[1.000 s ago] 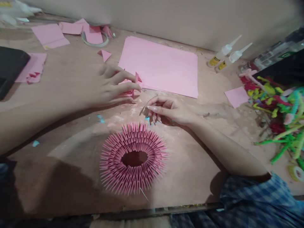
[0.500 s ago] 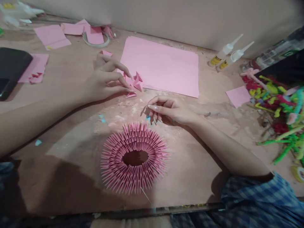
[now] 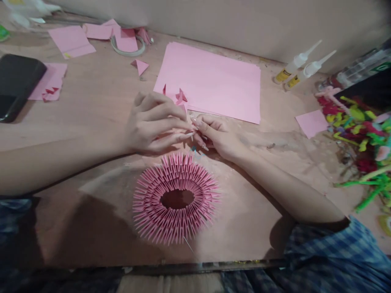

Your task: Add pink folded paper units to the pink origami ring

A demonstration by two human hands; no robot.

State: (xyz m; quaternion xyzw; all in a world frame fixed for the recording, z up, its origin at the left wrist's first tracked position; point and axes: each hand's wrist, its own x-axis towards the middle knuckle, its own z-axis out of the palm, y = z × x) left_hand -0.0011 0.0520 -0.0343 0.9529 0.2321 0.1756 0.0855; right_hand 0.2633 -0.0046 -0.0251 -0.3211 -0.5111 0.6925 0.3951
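My left hand (image 3: 161,122) and my right hand (image 3: 218,134) meet at the fingertips, just beyond a pink ring of folded paper pieces (image 3: 146,203). Between the pinched fingers shows a sliver of a small folded paper piece (image 3: 193,130), mostly hidden. Behind my left fingers lie a few more pink folded pieces (image 3: 181,97), beside a stack of pink paper sheets (image 3: 214,81). The ring lies on the table with its points fanned outward and a dark oval opening in its middle. Neither hand touches it.
A black phone (image 3: 20,85) rests at the left on a pink sheet. A tape ring (image 3: 128,52) and paper squares (image 3: 71,40) lie at the back. Two glue bottles (image 3: 290,69), a pink square (image 3: 312,123) and colourful pipe cleaners (image 3: 366,138) are at the right.
My left hand has come from the folded pieces toward me and to the right, meeting my right hand. The right fingers have closed in a pinch. The view has shifted slightly.
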